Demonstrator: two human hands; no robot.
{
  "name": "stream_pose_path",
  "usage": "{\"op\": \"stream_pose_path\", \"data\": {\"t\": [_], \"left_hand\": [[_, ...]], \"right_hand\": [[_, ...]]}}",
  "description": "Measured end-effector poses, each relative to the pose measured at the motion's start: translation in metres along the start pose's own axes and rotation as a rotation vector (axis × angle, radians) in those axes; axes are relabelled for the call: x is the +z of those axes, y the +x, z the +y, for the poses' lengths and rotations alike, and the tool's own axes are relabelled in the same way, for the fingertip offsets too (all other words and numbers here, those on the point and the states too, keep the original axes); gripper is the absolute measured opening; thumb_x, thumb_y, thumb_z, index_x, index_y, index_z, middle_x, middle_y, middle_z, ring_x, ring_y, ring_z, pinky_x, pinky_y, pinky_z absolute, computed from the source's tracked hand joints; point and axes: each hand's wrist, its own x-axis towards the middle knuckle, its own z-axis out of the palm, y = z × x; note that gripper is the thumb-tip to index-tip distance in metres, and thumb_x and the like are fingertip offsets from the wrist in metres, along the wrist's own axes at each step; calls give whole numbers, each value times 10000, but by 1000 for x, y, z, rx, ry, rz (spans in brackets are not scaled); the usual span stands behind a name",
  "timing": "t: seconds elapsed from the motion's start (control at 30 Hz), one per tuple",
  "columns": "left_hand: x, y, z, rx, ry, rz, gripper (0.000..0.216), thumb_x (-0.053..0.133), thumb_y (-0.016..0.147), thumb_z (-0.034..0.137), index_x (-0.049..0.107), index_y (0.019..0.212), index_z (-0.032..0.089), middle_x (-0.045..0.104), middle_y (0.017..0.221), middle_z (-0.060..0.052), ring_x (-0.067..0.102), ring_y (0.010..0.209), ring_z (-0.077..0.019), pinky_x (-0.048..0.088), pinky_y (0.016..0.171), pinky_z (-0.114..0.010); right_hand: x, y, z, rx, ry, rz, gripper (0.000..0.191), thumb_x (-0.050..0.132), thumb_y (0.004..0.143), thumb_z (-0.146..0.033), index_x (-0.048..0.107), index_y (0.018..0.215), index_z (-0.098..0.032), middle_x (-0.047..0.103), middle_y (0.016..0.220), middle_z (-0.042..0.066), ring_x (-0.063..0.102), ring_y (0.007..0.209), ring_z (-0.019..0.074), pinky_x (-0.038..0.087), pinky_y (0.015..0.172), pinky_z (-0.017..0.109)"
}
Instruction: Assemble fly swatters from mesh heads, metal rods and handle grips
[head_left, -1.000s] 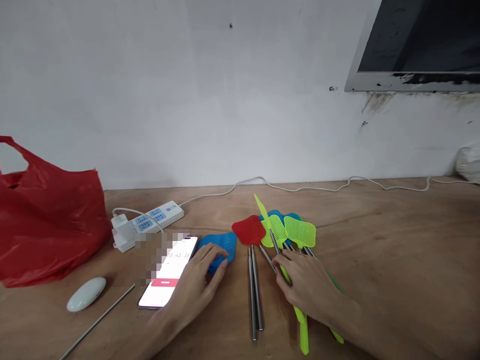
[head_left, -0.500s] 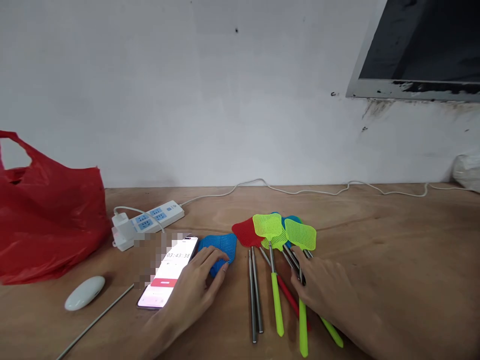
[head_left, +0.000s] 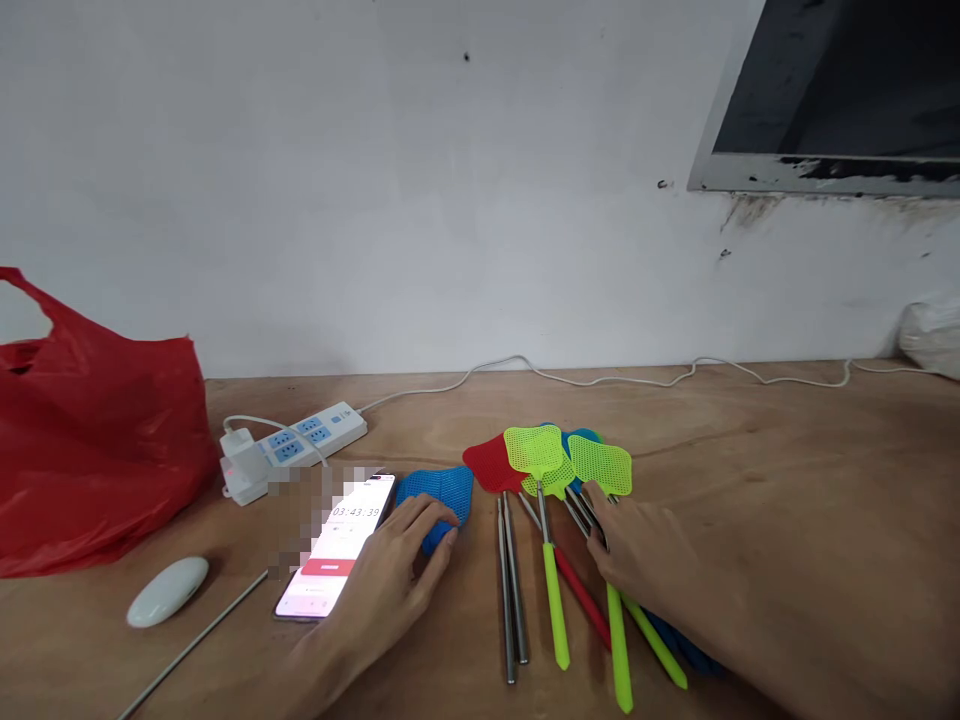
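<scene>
Several fly swatters lie fanned on the wooden table [head_left: 787, 480]: a red head [head_left: 489, 466], two yellow-green heads [head_left: 534, 450] [head_left: 601, 466] and blue ones half hidden behind. My right hand [head_left: 637, 555] rests on their metal shafts just below the right yellow-green head, fingers curled over the rods. My left hand [head_left: 397, 570] lies flat with fingers spread on a separate blue swatter head [head_left: 442, 490]. Two bare metal rods [head_left: 510, 585] lie between my hands.
A lit phone [head_left: 337, 545] lies under my left wrist. A white power strip [head_left: 289, 450] with its cable, a red plastic bag [head_left: 90, 430], a white oval object [head_left: 166, 590] and a loose thin rod [head_left: 195, 640] sit at the left. The wall runs behind.
A yellow-green swatter that stood on edge in my right hand was laid flat beside the red one. My right hand then shifted right onto the other shafts. My left hand stayed.
</scene>
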Motion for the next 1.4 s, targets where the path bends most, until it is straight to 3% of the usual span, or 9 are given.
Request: {"op": "stream_pose_path", "data": {"t": [0.13, 0.3, 0.6, 0.7, 0.8, 0.97, 1.17, 1.23, 1.4], "left_hand": [[0, -2, -1, 5, -14, -14, 185, 415, 1004, 285, 592, 969, 243, 652, 999, -53, 621, 899, -247, 483, 752, -359], [0, -2, -2, 12, -13, -12, 176, 421, 1002, 272, 588, 959, 240, 648, 992, -50, 618, 903, -246, 479, 758, -359], [0, -2, -3, 18, -10, -20, 176, 416, 1002, 266, 588, 978, 240, 648, 1010, -59, 617, 905, -243, 484, 757, -351], [1, -2, -3, 11, -14, -32, 175, 418, 1005, 270, 589, 980, 240, 643, 1013, -52, 614, 917, -242, 480, 768, -354], [2, -2, -3, 8, -16, -34, 183, 413, 1010, 274, 590, 977, 240, 638, 1017, -48, 611, 925, -238, 477, 770, -352], [2, 0, -2, 6, -17, -40, 180, 416, 1007, 275, 588, 971, 239, 636, 1015, -43, 611, 918, -238, 475, 763, -352], [0, -1, -2, -1, -29, -49, 192, 412, 1011, 286, 588, 955, 233, 629, 1003, -43, 606, 918, -235, 470, 769, -358], [0, -1, -2, -7, -28, -48, 188, 412, 1010, 279, 587, 960, 234, 628, 1002, -40, 605, 916, -232, 469, 771, -357], [1, -2, -2, -3, -29, -57, 190, 408, 1010, 276, 587, 960, 236, 631, 1012, -41, 606, 928, -233, 471, 783, -354]], "right_hand": [[10, 1, 4, 23, 28, 23, 423, 498, 852, -138, 499, 1275, -151, 714, 745, 98, 698, 676, 317, 203, 511, 303], [-1, 22, 17, 21, 95, 71, 442, 474, 909, -166, 427, 1348, -144, 691, 718, 53, 665, 646, 258, 223, 523, 286], [-1, 36, 19, -103, 88, 31, 292, 460, 929, -159, 580, 1195, -145, 742, 876, 109, 692, 784, 267, 233, 545, 299], [-6, 35, 6, -87, 130, 70, 247, 433, 983, -302, 638, 1010, -166, 742, 894, 101, 690, 803, 257, 256, 565, 299], [-5, 35, -14, -97, 190, 52, 369, 468, 962, -447, 636, 746, -200, 731, 774, 69, 685, 753, 244, 247, 556, 301], [-3, 34, -35, -61, 260, 15, 265, 588, 838, -311, 594, 601, -195, 716, 669, 67, 664, 658, 225, 181, 514, 302], [-22, 27, -17, -21, 319, 95, 229, 514, 882, -289, 571, 674, -212, 676, 645, -6, 596, 591, 151, 215, 512, 285], [-21, 26, -6, 44, 252, 124, 233, 489, 903, -309, 584, 714, -211, 681, 666, 12, 592, 587, 163, 201, 511, 296], [-6, 23, 11, 104, 82, 39, 224, 506, 900, -299, 625, 741, -195, 726, 735, 85, 666, 667, 243, 144, 524, 313]]}}
